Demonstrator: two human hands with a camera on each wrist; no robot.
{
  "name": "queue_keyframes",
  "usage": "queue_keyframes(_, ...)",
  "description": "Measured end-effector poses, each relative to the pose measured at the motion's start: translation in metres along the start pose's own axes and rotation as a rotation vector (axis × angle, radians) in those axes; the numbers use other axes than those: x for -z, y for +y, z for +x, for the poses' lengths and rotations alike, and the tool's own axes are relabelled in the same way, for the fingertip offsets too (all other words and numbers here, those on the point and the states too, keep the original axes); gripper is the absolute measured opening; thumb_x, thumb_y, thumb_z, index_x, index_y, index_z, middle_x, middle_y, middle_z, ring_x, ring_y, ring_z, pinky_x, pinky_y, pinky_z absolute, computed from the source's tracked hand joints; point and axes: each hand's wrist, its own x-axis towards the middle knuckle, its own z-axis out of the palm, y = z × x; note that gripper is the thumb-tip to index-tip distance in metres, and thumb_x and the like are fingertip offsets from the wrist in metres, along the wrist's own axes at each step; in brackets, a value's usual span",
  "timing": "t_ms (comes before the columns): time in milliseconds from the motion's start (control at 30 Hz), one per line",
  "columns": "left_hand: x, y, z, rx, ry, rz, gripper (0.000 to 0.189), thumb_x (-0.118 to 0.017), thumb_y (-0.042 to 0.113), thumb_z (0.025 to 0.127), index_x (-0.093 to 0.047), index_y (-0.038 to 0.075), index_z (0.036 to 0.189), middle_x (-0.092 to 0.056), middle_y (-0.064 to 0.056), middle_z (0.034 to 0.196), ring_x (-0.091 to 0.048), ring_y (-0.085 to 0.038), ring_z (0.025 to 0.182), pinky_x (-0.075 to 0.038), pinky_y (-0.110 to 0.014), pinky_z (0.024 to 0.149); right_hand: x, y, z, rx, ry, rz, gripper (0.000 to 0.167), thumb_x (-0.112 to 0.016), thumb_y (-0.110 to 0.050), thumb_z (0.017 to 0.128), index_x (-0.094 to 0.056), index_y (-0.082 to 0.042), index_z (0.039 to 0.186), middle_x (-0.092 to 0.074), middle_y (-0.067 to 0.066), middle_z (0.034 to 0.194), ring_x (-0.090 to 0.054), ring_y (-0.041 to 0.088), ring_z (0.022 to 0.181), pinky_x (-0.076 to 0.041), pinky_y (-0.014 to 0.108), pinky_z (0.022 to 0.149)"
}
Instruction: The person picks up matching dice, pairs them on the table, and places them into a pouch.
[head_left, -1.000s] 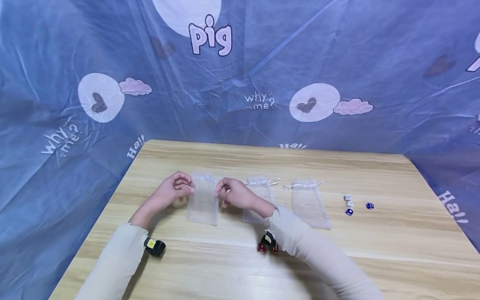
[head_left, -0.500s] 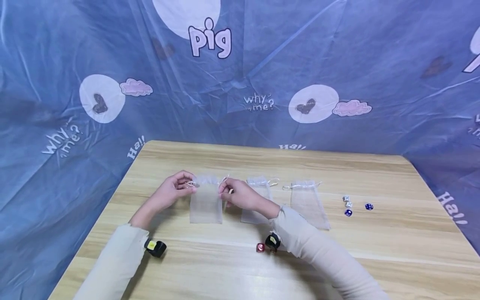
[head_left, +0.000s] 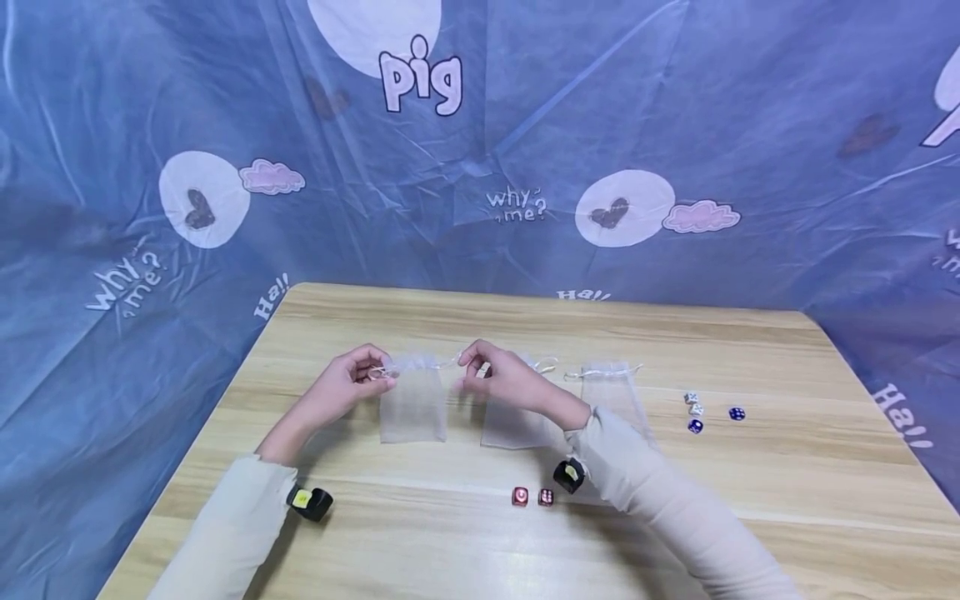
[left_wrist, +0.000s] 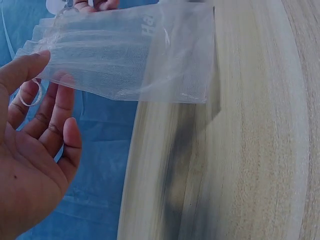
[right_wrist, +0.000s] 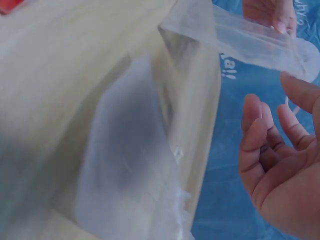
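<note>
A sheer white drawstring pouch [head_left: 412, 404] hangs above the table, its shadow falling on the wood in the left wrist view. My left hand [head_left: 341, 387] pinches the pouch's upper left edge between thumb and fingers; a small cord loop [left_wrist: 32, 95] shows beside those fingers. At the upper right, my right hand [head_left: 510, 383] holds the end of the drawstring [head_left: 447, 362] near thumb and fingertips; its other fingers are loosely bent. The exact pinch is partly hidden behind the thumb in the right wrist view.
Two more sheer pouches lie on the table: a middle pouch [head_left: 517, 421] partly under my right hand and a right pouch [head_left: 611, 396]. A red die [head_left: 520, 497] and another red die [head_left: 546, 497] lie in front. White dice [head_left: 696, 409] and blue dice [head_left: 737, 413] lie far right.
My right hand has moved right and slightly up, from the pouch's side edge out along its drawstring. The left hand stays nearly in place. Both red dice are now uncovered.
</note>
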Motion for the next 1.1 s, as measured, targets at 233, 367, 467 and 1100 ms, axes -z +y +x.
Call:
queue_keyframes(233,-0.001,0.001,-0.003,0.003,0.001,0.010,0.026,-0.068,0.006,0.086,-0.055,-0.005,0.107,-0.062,-0.002,0.090,-0.059,-0.005,0.079,-0.053,-0.020,0.071,0.008,-0.012,-0.003,0.016,-0.022,0.046,0.040,-0.070,-0.014,0.087,-0.053,-0.001,0.120,-0.059,0.006,0.092,-0.051,0.010,0.062,-0.044,0.020,0.058)
queue_keyframes(367,-0.003,0.001,-0.004,0.007,0.000,0.010,0.027,-0.068,0.006,0.086,-0.055,-0.005,0.107,-0.061,-0.002,0.089,-0.059,-0.006,0.078,-0.053,-0.020,0.070,0.004,-0.016,-0.004,0.066,-0.040,0.006,0.037,-0.070,-0.015,0.088,-0.055,-0.003,0.119,-0.058,0.004,0.089,-0.048,0.008,0.061,-0.043,0.019,0.057)
queue_keyframes(467,-0.004,0.001,-0.005,0.010,-0.003,0.006,0.027,-0.068,0.006,0.086,-0.055,-0.005,0.107,-0.062,-0.003,0.091,-0.059,-0.006,0.078,-0.053,-0.020,0.070,-0.002,-0.018,-0.003,0.089,-0.036,-0.018,0.032,-0.068,-0.016,0.089,-0.057,-0.004,0.116,-0.059,0.004,0.088,-0.047,0.008,0.061,-0.041,0.018,0.056)
queue_keyframes(1100,-0.009,0.005,-0.005,-0.028,-0.055,0.038,0.027,-0.071,0.006,0.083,-0.059,-0.004,0.106,-0.062,-0.002,0.090,-0.059,-0.007,0.080,-0.050,-0.021,0.071,-0.008,-0.014,0.001,0.104,0.010,0.043,0.009,-0.058,-0.009,0.094,-0.064,-0.004,0.100,-0.061,0.011,0.079,-0.054,0.012,0.060,-0.043,0.019,0.051)
